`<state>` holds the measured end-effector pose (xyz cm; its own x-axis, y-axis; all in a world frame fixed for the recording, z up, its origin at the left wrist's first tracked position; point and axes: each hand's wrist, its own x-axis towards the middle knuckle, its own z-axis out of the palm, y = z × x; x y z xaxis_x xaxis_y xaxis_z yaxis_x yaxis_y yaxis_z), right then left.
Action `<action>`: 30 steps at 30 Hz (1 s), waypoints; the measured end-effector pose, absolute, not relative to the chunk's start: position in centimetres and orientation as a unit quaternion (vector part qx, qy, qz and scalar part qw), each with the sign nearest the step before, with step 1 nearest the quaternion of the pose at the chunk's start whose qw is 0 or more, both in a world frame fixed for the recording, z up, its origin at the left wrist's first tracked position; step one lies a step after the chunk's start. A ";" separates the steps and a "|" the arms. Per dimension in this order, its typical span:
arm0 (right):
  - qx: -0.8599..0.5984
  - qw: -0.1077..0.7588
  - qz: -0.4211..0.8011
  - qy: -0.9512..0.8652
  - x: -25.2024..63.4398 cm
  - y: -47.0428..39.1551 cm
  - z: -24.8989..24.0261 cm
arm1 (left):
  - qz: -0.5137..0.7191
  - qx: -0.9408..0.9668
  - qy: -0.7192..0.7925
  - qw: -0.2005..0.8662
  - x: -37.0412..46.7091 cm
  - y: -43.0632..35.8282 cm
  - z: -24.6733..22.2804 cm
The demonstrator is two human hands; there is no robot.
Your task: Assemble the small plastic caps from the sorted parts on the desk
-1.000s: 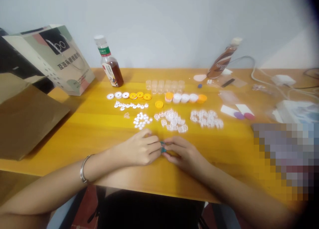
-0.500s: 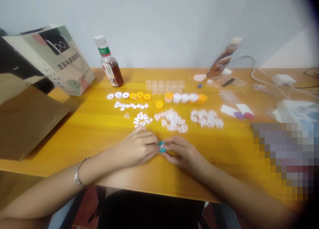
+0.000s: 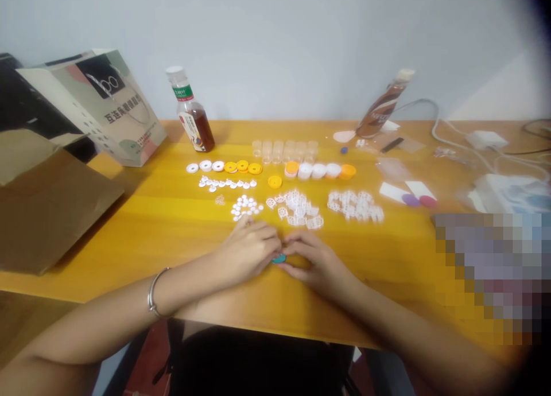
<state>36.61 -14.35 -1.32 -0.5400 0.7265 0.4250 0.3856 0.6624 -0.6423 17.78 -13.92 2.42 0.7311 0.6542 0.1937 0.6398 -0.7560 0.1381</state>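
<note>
Fingers (image 3: 270, 245) of the left hand (image 3: 249, 248) and right hand (image 3: 317, 260) hold a small rounded teal piece (image 3: 279, 259) between them over the yellow-brown wooden table (image 3: 172, 226).

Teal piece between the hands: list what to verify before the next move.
1. Teal piece at the fingertips of the left hand: ok.
2. Teal piece fully visible: not ok, fingers cover part.
3. Firm grip by the right hand: cannot tell.
4. White discs untouched by the left hand: cannot tell, they overlap in view.
5. Yellow disc clear of both hands: ok.
</note>
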 end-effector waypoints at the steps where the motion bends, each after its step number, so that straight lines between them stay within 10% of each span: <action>1: -0.334 0.349 0.257 -0.837 36.6 -14.3 -1.3 | 0.119 0.930 0.348 0.026 17.7 -13.9 2.4; 11: -0.344 0.390 0.602 -0.606 35.8 -14.3 -1.1 | 0.167 0.917 0.361 0.036 17.3 -13.7 3.4; 30: -0.402 0.379 0.634 -0.541 35.6 -14.1 -1.0 | 0.150 0.853 0.401 0.298 11.7 -13.6 4.5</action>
